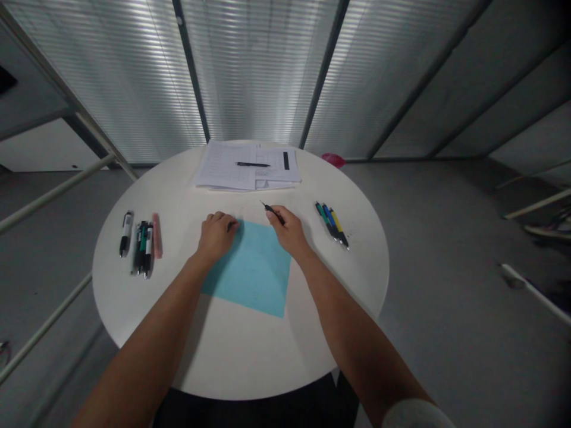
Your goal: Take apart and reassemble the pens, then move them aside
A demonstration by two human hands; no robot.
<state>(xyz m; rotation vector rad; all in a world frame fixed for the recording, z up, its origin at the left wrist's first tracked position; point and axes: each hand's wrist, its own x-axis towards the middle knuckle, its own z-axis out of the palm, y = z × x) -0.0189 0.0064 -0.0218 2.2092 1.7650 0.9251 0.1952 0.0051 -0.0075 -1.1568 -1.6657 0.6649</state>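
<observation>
A blue sheet of paper [254, 267] lies at a slant on the round white table [250, 362]. At its far left corner rests my left hand [217, 235], fingers curled; a small dark bit shows at the fingertips, too little to name. My right hand [288, 229] is closed around a black pen [273, 213] above the paper's far right corner. The pen's thin tip points up and away to the left, apart from the paper.
Farther back lies a stack of printed papers [227, 169] with a black pen [253, 164] on top. Green, blue and yellow pens [332, 223] lie at right. At left are several pens [143, 246], a white-and-black pen [126, 233] and a pink stick-like item [156, 235].
</observation>
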